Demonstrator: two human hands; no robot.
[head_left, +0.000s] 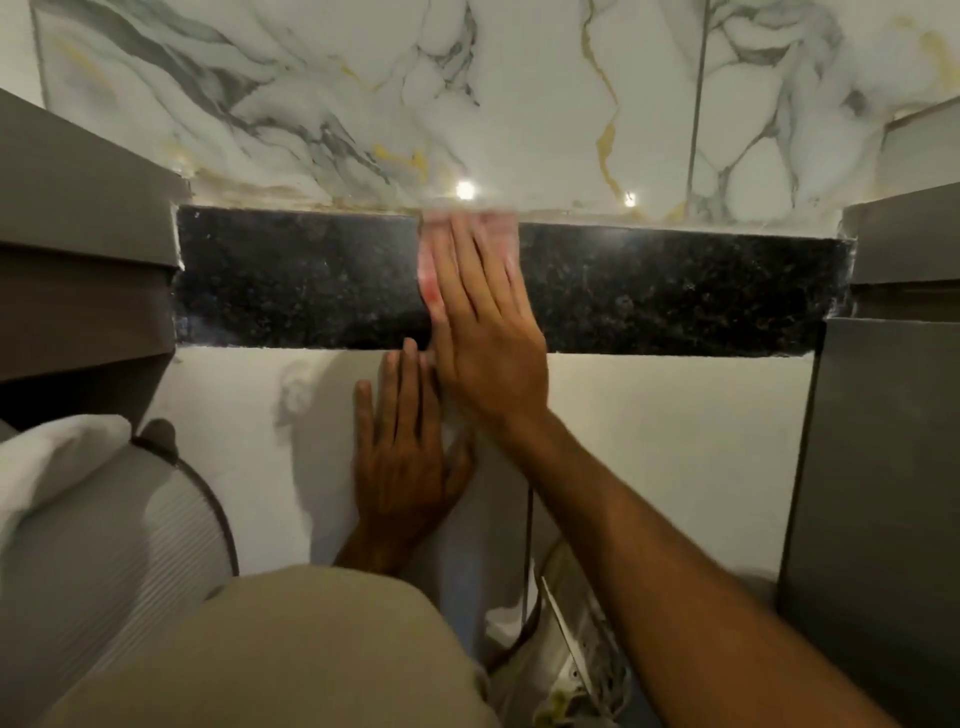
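Observation:
A pink cloth lies flat on a black speckled granite strip, reaching up to the marble wall above. My right hand presses on the cloth with straight, spread fingers and covers most of it. Below the strip, my left hand rests flat with straight fingers against the white marble tile. Its fingertips touch the strip's lower edge next to my right hand.
White marble tiles with grey and gold veins fill the wall above. Grey cabinet sides stand at the left and right. A ribbed grey object with a white towel sits at lower left. My knee in beige cloth is below.

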